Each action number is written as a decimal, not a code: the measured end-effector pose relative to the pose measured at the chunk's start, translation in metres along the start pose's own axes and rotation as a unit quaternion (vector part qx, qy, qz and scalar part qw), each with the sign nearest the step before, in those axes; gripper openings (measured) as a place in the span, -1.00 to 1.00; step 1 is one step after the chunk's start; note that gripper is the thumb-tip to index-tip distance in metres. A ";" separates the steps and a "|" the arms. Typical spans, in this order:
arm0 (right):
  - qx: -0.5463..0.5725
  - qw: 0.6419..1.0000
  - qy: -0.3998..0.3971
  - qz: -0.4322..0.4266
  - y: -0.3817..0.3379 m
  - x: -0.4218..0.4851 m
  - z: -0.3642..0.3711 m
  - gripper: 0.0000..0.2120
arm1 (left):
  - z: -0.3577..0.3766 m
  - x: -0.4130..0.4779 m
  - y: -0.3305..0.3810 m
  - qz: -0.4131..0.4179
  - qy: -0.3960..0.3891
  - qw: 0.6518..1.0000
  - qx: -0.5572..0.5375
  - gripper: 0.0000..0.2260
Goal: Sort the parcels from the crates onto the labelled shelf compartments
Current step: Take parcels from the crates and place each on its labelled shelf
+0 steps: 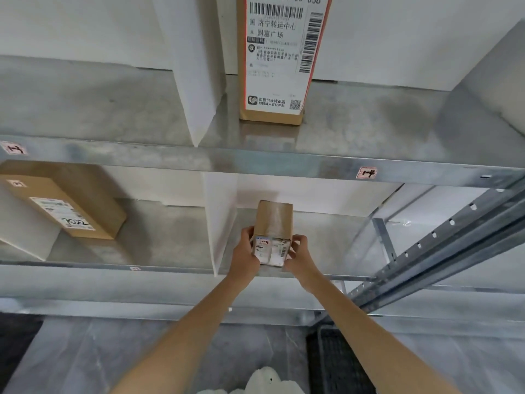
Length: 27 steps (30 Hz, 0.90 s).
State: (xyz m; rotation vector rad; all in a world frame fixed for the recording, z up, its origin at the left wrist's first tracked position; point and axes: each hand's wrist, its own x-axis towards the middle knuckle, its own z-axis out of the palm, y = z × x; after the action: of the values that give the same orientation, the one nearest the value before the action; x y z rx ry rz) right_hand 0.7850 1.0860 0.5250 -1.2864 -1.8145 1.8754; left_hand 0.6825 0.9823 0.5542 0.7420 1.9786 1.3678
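On a galvanised metal shelf unit point(284, 163) with 2 visible tiers, white dividers point(220, 223) split each tier into compartments. In the lower tier's right compartment, both bare hands grasp a small cardboard parcel point(273, 231), the left hand point(245, 251) on its left side and the right hand point(299, 253) on its right, label end facing the viewer. The parcel sits at the front of the shelf, just beside the divider; whether it rests fully on the metal cannot be told. To finish well, it probably wants sliding straight back, square to the divider, label kept outward, before either hand lets go. The upper right compartment holds 1 tall upright box point(279, 61) with a printed shipping label. The lower left compartment holds 1 brown box point(65, 203) lying at an angle. A dark crate point(335, 362) sits on the floor below right. Small handwritten tags point(366, 172) mark the shelf edges.
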 end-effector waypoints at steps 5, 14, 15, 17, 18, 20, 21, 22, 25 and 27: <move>-0.002 1.000 -0.005 -0.010 -0.001 0.010 0.005 -0.53 | 0.003 0.009 0.006 -0.006 0.021 0.999 0.028 -0.59; 0.002 1.000 -0.005 -0.008 -0.008 0.026 0.007 -0.50 | -0.001 0.024 0.016 -0.027 -0.002 0.997 0.068 -0.48; 0.000 1.000 -0.004 -0.004 -0.009 0.026 0.006 -0.52 | -0.001 0.024 0.015 -0.032 -0.006 0.997 0.067 -0.46; -0.012 1.000 -0.006 0.001 -0.011 0.023 0.001 -0.56 | -0.002 0.023 0.016 -0.038 -0.010 0.997 0.067 -0.43; -0.021 1.000 -0.012 -0.002 -0.013 0.022 -0.002 -0.58 | -0.002 0.021 0.018 -0.041 -0.014 0.997 0.069 -0.42; -0.033 0.999 -0.026 -0.009 -0.018 0.018 -0.007 -0.61 | -0.001 0.019 0.022 -0.053 -0.017 0.996 0.067 -0.39; -0.036 0.999 -0.033 -0.008 -0.020 0.017 -0.009 -0.61 | -0.001 0.018 0.024 -0.057 -0.017 0.996 0.068 -0.38; -0.039 0.999 -0.038 -0.003 -0.022 0.016 -0.012 -0.60 | 0.000 0.018 0.025 -0.062 -0.018 0.995 0.073 -0.37; -0.068 0.996 -0.050 0.017 -0.026 0.016 -0.019 -0.49 | -0.001 0.019 0.028 -0.073 -0.030 0.993 0.090 -0.38; -0.092 0.995 -0.046 0.018 -0.024 0.018 -0.025 -0.45 | -0.004 0.019 0.029 -0.078 -0.034 0.992 0.096 -0.40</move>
State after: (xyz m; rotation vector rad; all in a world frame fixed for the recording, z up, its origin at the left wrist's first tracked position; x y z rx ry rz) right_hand 0.7822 1.1204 0.5427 -1.3189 -2.0662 1.8498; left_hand 0.6706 1.0027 0.5792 0.6938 2.0859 1.0586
